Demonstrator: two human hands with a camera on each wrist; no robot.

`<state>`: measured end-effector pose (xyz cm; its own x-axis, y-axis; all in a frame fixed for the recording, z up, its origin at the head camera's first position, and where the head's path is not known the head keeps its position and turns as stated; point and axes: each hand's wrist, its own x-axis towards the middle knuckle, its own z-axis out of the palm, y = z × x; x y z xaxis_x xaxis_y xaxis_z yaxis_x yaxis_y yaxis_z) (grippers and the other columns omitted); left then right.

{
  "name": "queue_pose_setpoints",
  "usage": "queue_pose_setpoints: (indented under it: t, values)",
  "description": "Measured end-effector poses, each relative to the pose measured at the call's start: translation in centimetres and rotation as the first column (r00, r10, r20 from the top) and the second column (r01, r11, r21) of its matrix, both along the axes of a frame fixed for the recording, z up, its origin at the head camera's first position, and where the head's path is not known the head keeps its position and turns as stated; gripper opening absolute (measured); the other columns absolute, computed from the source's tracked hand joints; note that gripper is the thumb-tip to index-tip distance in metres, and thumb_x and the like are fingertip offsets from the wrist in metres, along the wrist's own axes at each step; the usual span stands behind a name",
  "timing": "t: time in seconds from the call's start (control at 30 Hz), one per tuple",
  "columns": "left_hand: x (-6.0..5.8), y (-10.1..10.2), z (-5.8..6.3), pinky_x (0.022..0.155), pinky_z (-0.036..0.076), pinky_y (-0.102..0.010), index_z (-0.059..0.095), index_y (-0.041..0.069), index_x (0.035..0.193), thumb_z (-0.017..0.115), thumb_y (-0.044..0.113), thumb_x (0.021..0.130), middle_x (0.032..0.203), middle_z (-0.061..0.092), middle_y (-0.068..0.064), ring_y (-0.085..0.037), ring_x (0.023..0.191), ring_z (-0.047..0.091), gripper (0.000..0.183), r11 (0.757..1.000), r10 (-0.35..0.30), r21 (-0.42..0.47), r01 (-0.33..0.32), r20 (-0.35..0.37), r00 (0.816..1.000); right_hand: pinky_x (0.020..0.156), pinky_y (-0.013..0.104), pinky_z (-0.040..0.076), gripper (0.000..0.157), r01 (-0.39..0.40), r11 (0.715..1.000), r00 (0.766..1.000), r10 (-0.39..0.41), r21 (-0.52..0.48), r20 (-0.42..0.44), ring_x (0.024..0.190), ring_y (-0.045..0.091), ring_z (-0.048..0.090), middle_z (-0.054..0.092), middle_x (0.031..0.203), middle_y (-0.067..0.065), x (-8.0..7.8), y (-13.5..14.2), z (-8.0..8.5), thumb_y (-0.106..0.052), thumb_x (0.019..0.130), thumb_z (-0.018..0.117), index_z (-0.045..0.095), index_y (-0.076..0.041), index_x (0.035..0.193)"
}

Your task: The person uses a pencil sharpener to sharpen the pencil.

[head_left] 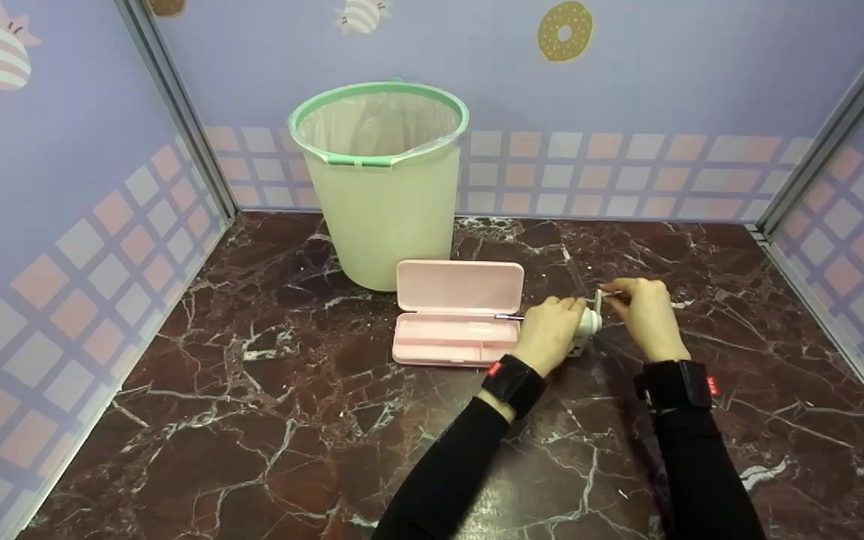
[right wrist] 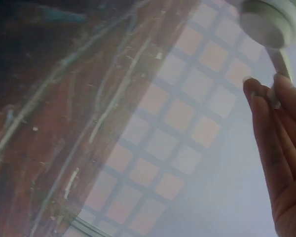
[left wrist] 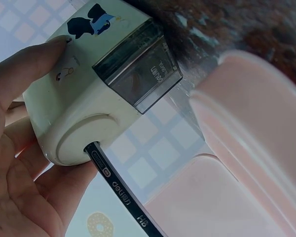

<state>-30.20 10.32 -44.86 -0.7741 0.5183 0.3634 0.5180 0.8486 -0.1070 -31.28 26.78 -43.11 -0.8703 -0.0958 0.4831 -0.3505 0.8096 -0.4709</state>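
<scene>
My left hand (head_left: pixel 550 334) grips a pale hand-crank pencil sharpener (left wrist: pixel 84 96) with penguin pictures and a clear dark shavings drawer (left wrist: pixel 143 74). A black HB pencil (left wrist: pixel 122 190) sticks into its round front hole. On the sharpener's other side, my right hand (head_left: pixel 649 319) pinches the knob of the crank arm (right wrist: pixel 280 64) between thumb and fingers. Just left of the sharpener lies a pink pencil case (head_left: pixel 459 286) with its lid raised. The case's tray has compartments, and the pencil's far end reaches over its right part.
A tall pale green bin (head_left: pixel 391 217) with a green rim and a clear liner stands behind the pencil case. Patterned panels (head_left: pixel 672 90) enclose the dark marbled tabletop (head_left: pixel 252 420) at the back and sides.
</scene>
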Motion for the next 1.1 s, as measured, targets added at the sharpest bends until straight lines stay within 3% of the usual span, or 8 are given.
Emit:
queue_pose_setpoints:
  t: [0.2, 0.4, 0.53, 0.67, 0.97, 1.1]
  values:
    - [0.0, 0.1, 0.0, 0.075, 0.058, -0.024, 0.063, 0.02, 0.13, 0.082, 0.034, 0.077, 0.119, 0.07, 0.008, -0.012, 0.097, 0.067, 0.059, 1.0, -0.004, -0.001, 0.004, -0.001, 1.0, 0.075, 0.052, 0.057, 0.02, 0.006, 1.0, 1.0, -0.007, 0.03, 0.02, 0.084, 0.042, 0.071, 0.072, 0.097, 0.027, -0.5, 0.2, -1.1, 0.008, 0.082, 0.071, 0.074, 0.006, 0.102]
    - [0.1, 0.1, 0.1, 0.074, 0.057, -0.024, 0.063, 0.02, 0.129, 0.082, 0.035, 0.077, 0.117, 0.07, 0.008, -0.011, 0.097, 0.067, 0.058, 1.0, 0.0, 0.005, 0.0, -0.003, 1.0, 0.083, 0.055, 0.054, 0.02, -0.048, 0.994, 0.995, 0.039, 0.093, 0.095, 0.092, 0.045, 0.07, 0.072, 0.099, 0.027, -0.8, 0.4, -2.1, 0.009, 0.081, 0.068, 0.074, 0.007, 0.1]
    - [0.1, 0.0, 0.1, 0.074, 0.057, -0.025, 0.064, 0.018, 0.128, 0.08, 0.033, 0.078, 0.117, 0.071, 0.007, -0.012, 0.096, 0.067, 0.054, 1.0, -0.009, 0.025, 0.009, -0.017, 1.0, 0.071, 0.053, 0.053, 0.012, -0.111, 0.981, 0.984, 0.086, 0.156, 0.157, 0.074, 0.038, 0.068, 0.073, 0.083, 0.022, -0.7, 0.6, -2.3, 0.011, 0.076, 0.066, 0.074, 0.006, 0.083]
    - [0.1, 0.0, 0.1, 0.074, 0.057, -0.025, 0.064, 0.018, 0.128, 0.079, 0.032, 0.08, 0.117, 0.071, 0.006, -0.013, 0.096, 0.067, 0.052, 0.999, -0.017, 0.035, 0.018, -0.015, 1.0, 0.059, 0.048, 0.045, 0.011, -0.135, 0.973, 0.974, 0.095, 0.188, 0.204, 0.059, 0.027, 0.056, 0.066, 0.067, 0.014, -0.8, 0.7, -2.4, 0.011, 0.071, 0.066, 0.068, 0.0, 0.069]
    - [0.0, 0.0, 0.0, 0.075, 0.057, -0.025, 0.062, 0.018, 0.13, 0.081, 0.034, 0.078, 0.12, 0.07, 0.008, -0.012, 0.098, 0.067, 0.058, 1.0, -0.017, 0.026, 0.017, 0.005, 1.0, 0.069, 0.054, 0.051, 0.008, -0.138, 0.975, 0.965, 0.093, 0.176, 0.244, 0.069, 0.033, 0.065, 0.072, 0.073, 0.016, -0.7, 0.7, -2.3, 0.006, 0.073, 0.066, 0.072, 0.002, 0.076]
    - [0.0, -0.1, 0.0, 0.074, 0.057, -0.024, 0.063, 0.018, 0.13, 0.081, 0.034, 0.077, 0.119, 0.07, 0.007, -0.012, 0.098, 0.066, 0.058, 0.999, -0.016, 0.031, 0.016, -0.001, 1.0, 0.061, 0.043, 0.048, 0.008, -0.159, 0.971, 0.958, 0.109, 0.176, 0.266, 0.061, 0.024, 0.057, 0.067, 0.065, 0.009, -0.7, 0.7, -2.2, 0.008, 0.071, 0.066, 0.071, 0.001, 0.071]
